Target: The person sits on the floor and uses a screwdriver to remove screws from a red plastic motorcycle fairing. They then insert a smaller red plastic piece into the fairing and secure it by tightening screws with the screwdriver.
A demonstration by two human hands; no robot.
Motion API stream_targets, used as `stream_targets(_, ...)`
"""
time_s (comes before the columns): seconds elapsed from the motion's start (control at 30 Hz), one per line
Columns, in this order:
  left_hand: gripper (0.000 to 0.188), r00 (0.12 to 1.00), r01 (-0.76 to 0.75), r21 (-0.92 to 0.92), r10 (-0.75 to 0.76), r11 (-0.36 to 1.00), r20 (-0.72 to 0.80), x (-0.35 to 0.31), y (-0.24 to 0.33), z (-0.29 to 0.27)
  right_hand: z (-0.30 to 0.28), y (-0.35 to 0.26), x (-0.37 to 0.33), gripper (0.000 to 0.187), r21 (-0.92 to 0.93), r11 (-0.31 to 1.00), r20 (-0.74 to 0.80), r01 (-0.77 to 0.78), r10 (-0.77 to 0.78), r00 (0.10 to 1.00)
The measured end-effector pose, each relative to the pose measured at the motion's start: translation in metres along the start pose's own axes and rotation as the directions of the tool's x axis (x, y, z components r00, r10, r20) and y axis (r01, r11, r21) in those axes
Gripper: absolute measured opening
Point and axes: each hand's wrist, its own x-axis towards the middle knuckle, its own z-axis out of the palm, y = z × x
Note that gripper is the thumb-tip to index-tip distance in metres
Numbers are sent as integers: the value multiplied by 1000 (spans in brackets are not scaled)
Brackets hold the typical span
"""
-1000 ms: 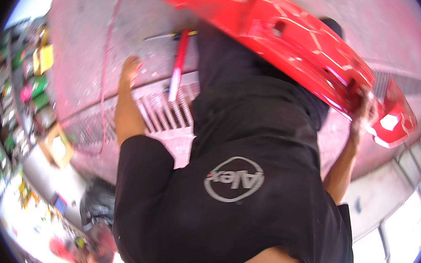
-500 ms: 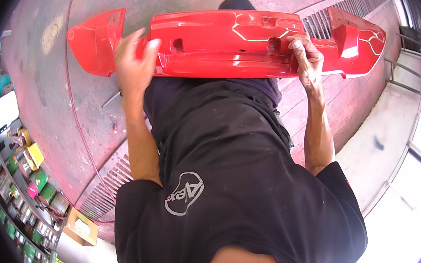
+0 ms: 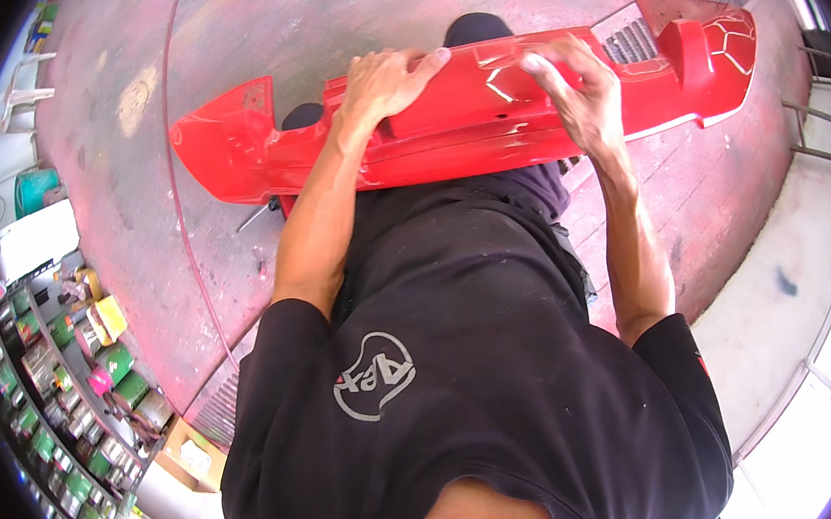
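Note:
A glossy red car bumper (image 3: 425, 152) lies slantwise across my dark-clothed thighs, its right end farther from me than its left. My left hand (image 3: 386, 84) is at its far edge, left of the middle, fingers curled over the edge and thumb stretched to the right. Right of the middle, my right hand (image 3: 583, 91) is bent over the same edge, thumb apart from the curled fingers. Those fingertips are partly hidden, so how firmly they press cannot be seen. Dark rounded toe tips, seemingly my shoes (image 3: 477, 30), show beyond the bumper.
A thin red hose (image 3: 175, 189) runs along the stained floor on the left. Shelves with several paint cans (image 3: 115, 362) and a cardboard box (image 3: 191, 455) stand at the lower left. A slotted floor grate (image 3: 632, 43) lies beyond the bumper; a pale ledge with metal railing (image 3: 823, 117) is on the right.
The bumper has turned, its left end coming nearer to me and its right end moving away. My left hand has moved right onto the far edge; my right hand has shifted farther along the bumper.

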Motion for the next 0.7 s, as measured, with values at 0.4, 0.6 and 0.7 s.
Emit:
stream_targets(0.4, 30, 845, -451, -356, 264, 819, -464, -31, -3, 13, 84, 36, 53, 46, -26, 999, 325, 36, -26, 945)
stream_targets(0.6, 24, 885, -389, -570, 122, 724, -450, -28, -6, 33, 90, 44, 48, 47, -26, 996, 301, 80, -69, 951)
stream_targets(0.7, 23, 901, -377, -609, 124, 698, -416, -29, -5, 35, 88, 42, 43, 50, -20, 998, 311, 58, -49, 949)
